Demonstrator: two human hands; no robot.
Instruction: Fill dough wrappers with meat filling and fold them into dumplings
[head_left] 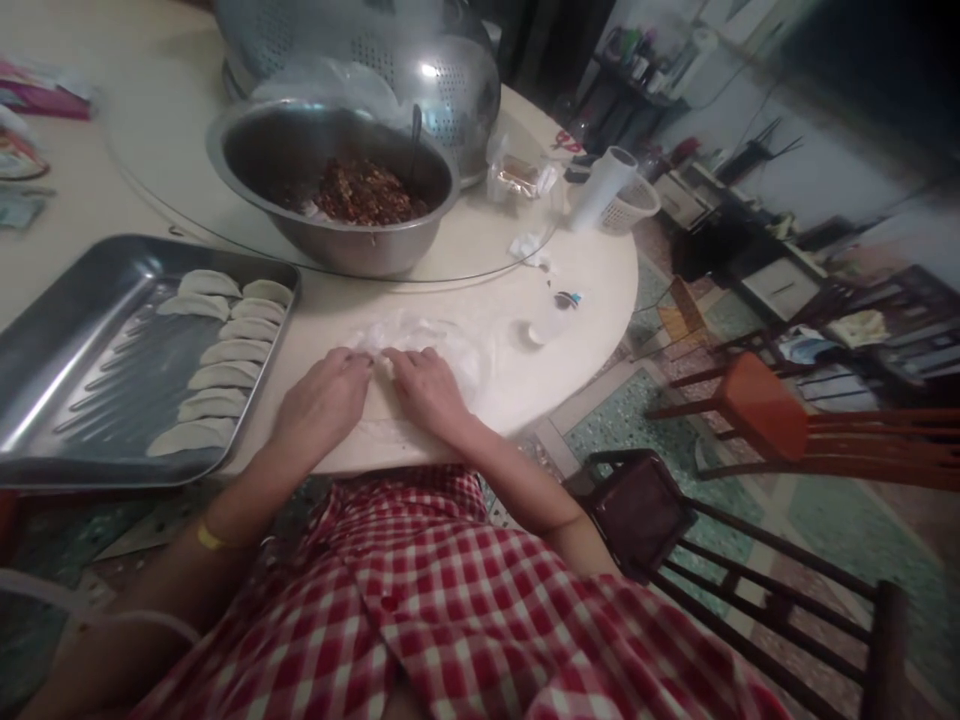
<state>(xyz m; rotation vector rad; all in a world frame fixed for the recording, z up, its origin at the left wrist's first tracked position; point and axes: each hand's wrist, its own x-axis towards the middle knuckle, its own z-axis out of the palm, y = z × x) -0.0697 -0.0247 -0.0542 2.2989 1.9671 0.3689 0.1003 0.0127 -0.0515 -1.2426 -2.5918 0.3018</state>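
Observation:
My left hand (326,395) and my right hand (427,390) meet at the near part of the table, fingers curled and fingertips close together. A small whitish bit shows between them; whether it is dough or plastic I cannot tell. Just beyond the fingers lies a crumpled clear plastic bag (457,350). To the left, a metal tray (112,370) holds several folded dumplings (229,375) lined up along its right side. Behind my hands stands a steel bowl (367,245) with dark chopped filling (367,193) and a spoon handle (415,130) leaning in it.
Perforated metal colanders (450,90) stand behind the bowl on a glass turntable (480,262). Right of my hands are a small translucent cup (547,322), a plastic roll (606,185) and a white basket (634,205). Chairs (765,405) stand beyond the round table's right edge.

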